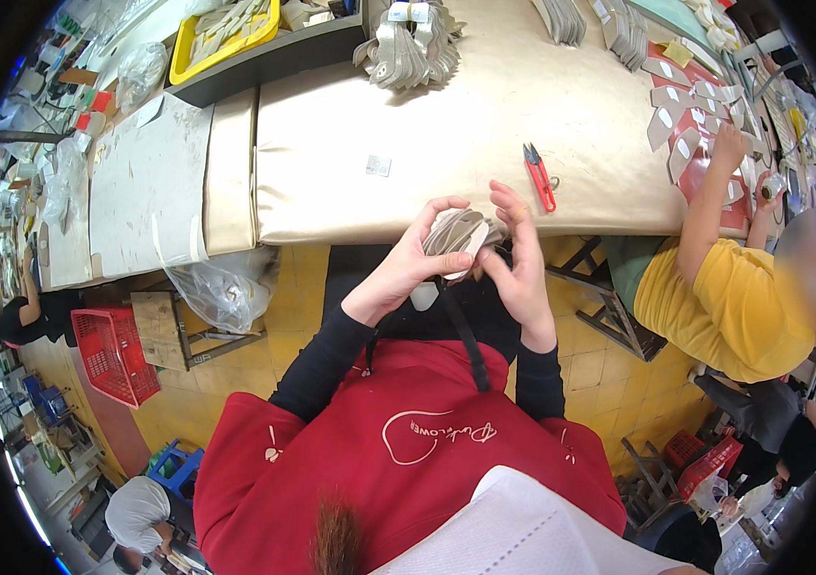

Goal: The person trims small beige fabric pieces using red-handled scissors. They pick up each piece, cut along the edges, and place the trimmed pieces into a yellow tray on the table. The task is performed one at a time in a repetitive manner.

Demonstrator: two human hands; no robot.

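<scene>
Both hands are raised just off the near edge of the counter, holding one small stack of pale grey cut pieces between them. The left hand has its grip closed around the stack from below and the left side. The right hand pinches the stack's right edge, fingers partly extended. Red-handled snips lie on the counter just beyond the right hand. A larger pile of similar grey pieces sits at the far edge. A co-worker in a yellow shirt works at the right.

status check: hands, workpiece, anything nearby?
Left hand and right hand both grip a grey stack of cut pieces at table edge. Red snips lie beyond, untouched.
</scene>
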